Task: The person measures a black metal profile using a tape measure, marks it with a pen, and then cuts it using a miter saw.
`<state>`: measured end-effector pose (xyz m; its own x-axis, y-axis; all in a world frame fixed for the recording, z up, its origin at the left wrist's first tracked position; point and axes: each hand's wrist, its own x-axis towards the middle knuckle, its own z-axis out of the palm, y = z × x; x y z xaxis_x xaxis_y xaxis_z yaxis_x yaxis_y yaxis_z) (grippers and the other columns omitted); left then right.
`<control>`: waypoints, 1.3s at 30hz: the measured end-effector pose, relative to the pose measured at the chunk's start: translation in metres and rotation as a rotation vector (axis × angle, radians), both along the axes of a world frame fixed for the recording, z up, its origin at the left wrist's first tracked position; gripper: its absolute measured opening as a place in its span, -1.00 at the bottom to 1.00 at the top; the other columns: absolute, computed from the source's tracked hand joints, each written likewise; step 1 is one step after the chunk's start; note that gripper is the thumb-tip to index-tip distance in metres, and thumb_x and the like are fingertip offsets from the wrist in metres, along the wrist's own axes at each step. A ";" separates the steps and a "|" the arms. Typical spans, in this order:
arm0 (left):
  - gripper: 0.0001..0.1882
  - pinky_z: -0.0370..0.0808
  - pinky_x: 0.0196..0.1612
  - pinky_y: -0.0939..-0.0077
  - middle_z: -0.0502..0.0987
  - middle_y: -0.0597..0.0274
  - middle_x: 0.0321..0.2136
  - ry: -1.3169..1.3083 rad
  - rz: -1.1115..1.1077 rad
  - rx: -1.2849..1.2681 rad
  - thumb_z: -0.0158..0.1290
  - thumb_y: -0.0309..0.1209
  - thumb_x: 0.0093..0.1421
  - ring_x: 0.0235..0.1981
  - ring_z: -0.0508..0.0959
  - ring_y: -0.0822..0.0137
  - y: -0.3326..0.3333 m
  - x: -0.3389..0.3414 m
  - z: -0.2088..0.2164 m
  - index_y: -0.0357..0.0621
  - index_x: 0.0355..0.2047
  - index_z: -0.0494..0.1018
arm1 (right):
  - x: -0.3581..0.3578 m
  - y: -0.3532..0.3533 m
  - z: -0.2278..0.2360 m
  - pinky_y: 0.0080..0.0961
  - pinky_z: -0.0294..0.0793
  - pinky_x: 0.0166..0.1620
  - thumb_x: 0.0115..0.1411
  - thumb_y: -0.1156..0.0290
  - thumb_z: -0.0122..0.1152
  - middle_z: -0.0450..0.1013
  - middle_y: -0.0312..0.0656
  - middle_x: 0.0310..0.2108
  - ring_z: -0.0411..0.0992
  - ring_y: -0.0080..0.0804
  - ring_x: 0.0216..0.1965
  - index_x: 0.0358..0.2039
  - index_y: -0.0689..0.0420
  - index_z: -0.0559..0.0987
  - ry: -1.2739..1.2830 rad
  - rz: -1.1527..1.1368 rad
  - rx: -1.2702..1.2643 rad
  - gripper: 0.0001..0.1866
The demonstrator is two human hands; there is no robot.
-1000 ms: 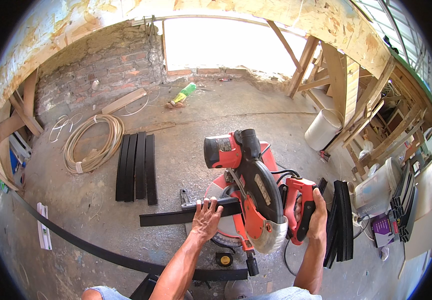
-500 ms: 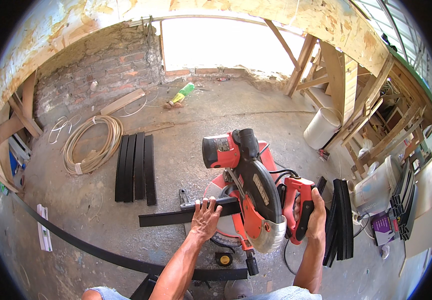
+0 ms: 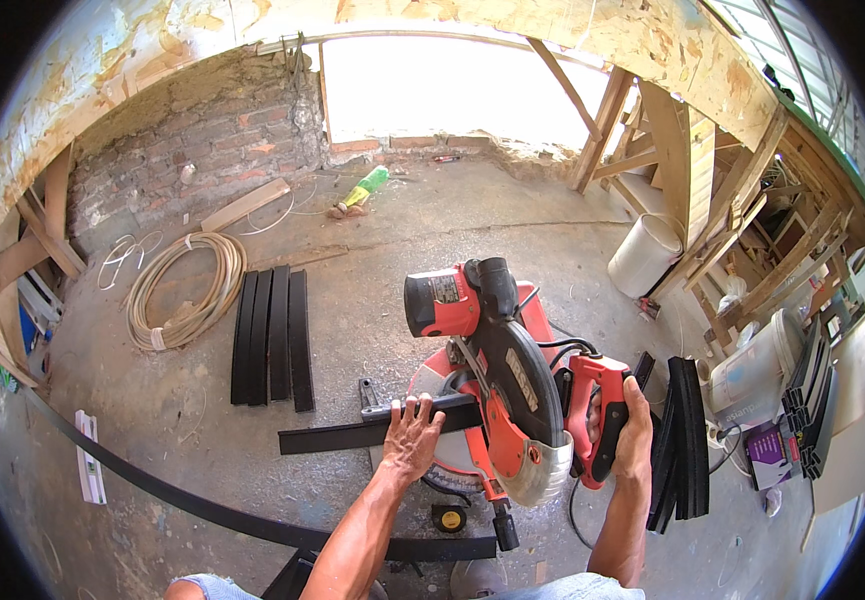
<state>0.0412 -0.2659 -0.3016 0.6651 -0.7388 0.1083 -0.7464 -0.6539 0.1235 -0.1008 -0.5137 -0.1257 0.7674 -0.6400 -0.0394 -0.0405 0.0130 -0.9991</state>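
Observation:
A red and black miter saw (image 3: 522, 375) stands on the concrete floor in the middle. My right hand (image 3: 634, 430) is wrapped round its red and black handle on the right. A short black profile bar (image 3: 327, 438) lies across the saw's base, its right end at the blade guard. My left hand (image 3: 411, 438) rests on this bar and the fence, fingers stretched out and pressing down from above. The blade is mostly hidden by its guard. Just below the base sits a black and yellow tape measure (image 3: 448, 518).
Several cut black bars (image 3: 270, 335) lie left of the saw, others (image 3: 680, 440) to its right. One long black bar (image 3: 202, 508) runs along the near left. A coiled hose (image 3: 184, 290), white level (image 3: 90, 457), white bucket (image 3: 644, 256) and purple box (image 3: 770, 452) are around.

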 end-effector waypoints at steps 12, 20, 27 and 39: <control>-0.63 0.12 0.28 -0.04 0.28 0.01 0.12 -0.024 -0.002 -0.023 0.02 -0.44 0.17 0.19 0.27 0.01 0.000 -0.002 0.005 -0.04 0.02 0.49 | -0.001 0.001 0.002 -0.58 0.31 -0.59 0.33 -0.30 -0.13 0.42 -0.27 -0.65 0.35 -0.56 -0.68 -0.39 0.19 0.57 0.018 -0.019 -0.014 -0.29; -0.63 0.12 0.29 -0.05 0.27 0.00 0.13 -0.010 0.001 0.004 0.02 -0.44 0.19 0.20 0.26 0.01 0.001 -0.002 0.008 -0.04 0.04 0.48 | 0.000 0.002 0.000 -0.58 0.31 -0.59 0.33 -0.29 -0.14 0.42 -0.27 -0.65 0.34 -0.56 -0.69 -0.39 0.18 0.57 0.027 -0.023 -0.015 -0.30; -0.63 0.12 0.29 -0.03 0.27 0.00 0.12 -0.011 0.000 -0.001 0.01 -0.44 0.20 0.19 0.26 0.01 0.000 -0.002 0.008 -0.04 0.04 0.49 | -0.002 0.001 0.001 -0.59 0.31 -0.59 0.35 -0.27 -0.15 0.42 -0.28 -0.66 0.35 -0.57 -0.68 -0.39 0.17 0.57 0.025 -0.016 -0.029 -0.31; -0.65 0.13 0.28 -0.03 0.28 0.00 0.13 -0.014 0.005 -0.002 0.00 -0.43 0.21 0.20 0.26 0.00 0.000 -0.002 0.006 -0.04 0.03 0.50 | -0.002 0.002 0.000 -0.59 0.32 -0.58 0.37 -0.25 -0.18 0.42 -0.27 -0.65 0.35 -0.56 -0.68 -0.38 0.19 0.56 0.007 -0.004 -0.019 -0.31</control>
